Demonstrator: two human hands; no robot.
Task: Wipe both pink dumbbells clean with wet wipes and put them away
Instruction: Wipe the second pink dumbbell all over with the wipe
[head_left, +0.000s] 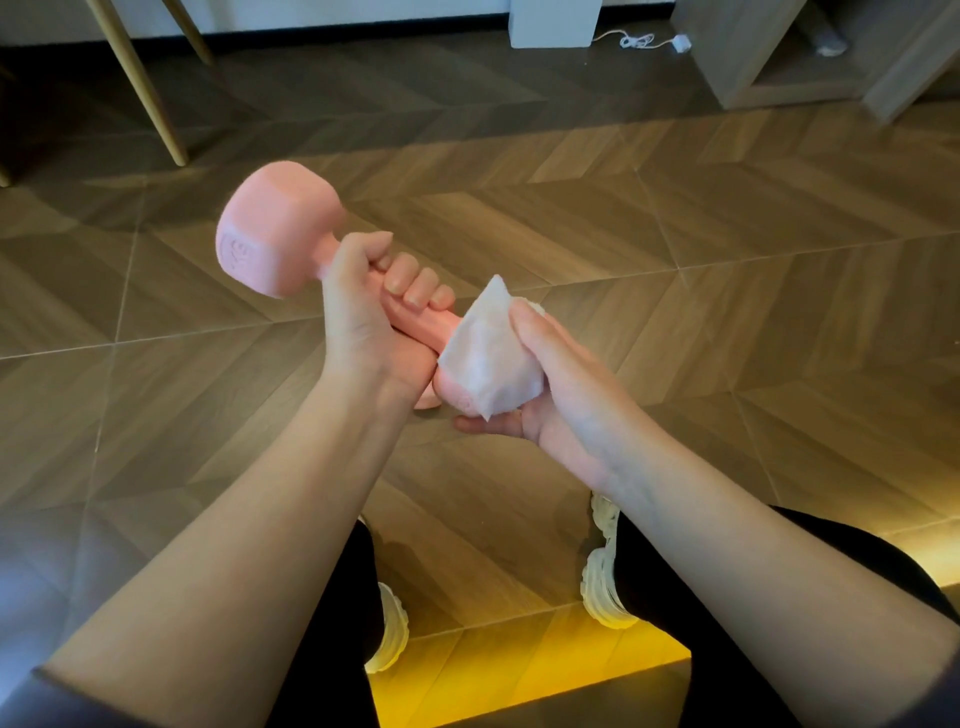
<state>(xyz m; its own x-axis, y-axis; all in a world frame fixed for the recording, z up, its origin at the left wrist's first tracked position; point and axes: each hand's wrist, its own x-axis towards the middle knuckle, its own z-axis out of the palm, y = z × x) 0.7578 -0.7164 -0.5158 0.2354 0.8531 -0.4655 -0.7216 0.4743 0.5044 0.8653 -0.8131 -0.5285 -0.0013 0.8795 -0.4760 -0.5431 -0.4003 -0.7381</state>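
Observation:
A pink dumbbell (275, 228) is held in the air above the floor, one head up at the left, the other head low at the right. My left hand (369, 306) grips its handle with the fingers curled round it. A white wet wipe (485, 358) covers the lower head. My right hand (550, 384) wraps the wipe round that head, thumb on top and fingers underneath. Only one dumbbell is in view.
Wooden herringbone floor (675, 249) lies below. Yellow chair legs (150, 98) stand at the back left, a white box (553, 23) and a white cable (644, 40) at the back, a wooden shelf unit (810, 62) at the back right. My shoes (605, 571) show beneath my arms.

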